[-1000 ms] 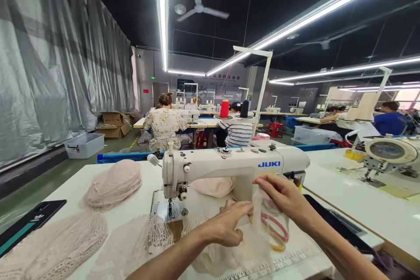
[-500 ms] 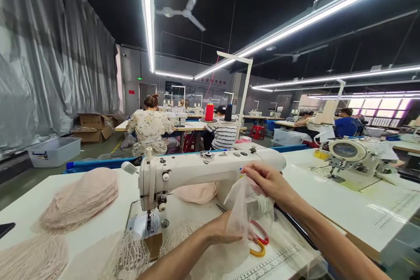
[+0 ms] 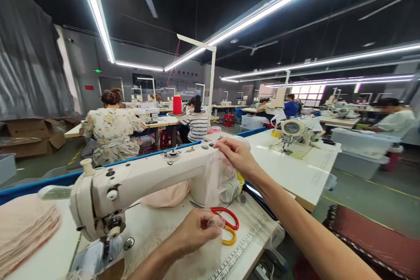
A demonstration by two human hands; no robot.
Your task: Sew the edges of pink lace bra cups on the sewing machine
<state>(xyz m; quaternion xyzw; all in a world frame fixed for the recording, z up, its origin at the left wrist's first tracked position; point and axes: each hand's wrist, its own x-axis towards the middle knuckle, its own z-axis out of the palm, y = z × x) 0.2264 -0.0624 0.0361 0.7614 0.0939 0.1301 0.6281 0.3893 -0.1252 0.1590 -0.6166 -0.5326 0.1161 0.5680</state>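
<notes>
Head view: right hand [image 3: 236,154] pinches top of sheer fabric piece [image 3: 216,179] at 12 o'clock, left hand [image 3: 193,234] clamps bottom at 6. Risk: mesh snags scissors [image 3: 226,223] on counter [image 3: 295,175], or tears under tension.

— What is the sheer fabric piece [image 3: 215,179] like?
— It is thin, pale and half transparent, stretched upright between its two pinched ends, in front of the white sewing machine's body.
— And where is its lower end?
— Low, just above the red-and-yellow scissors on the table.
</notes>
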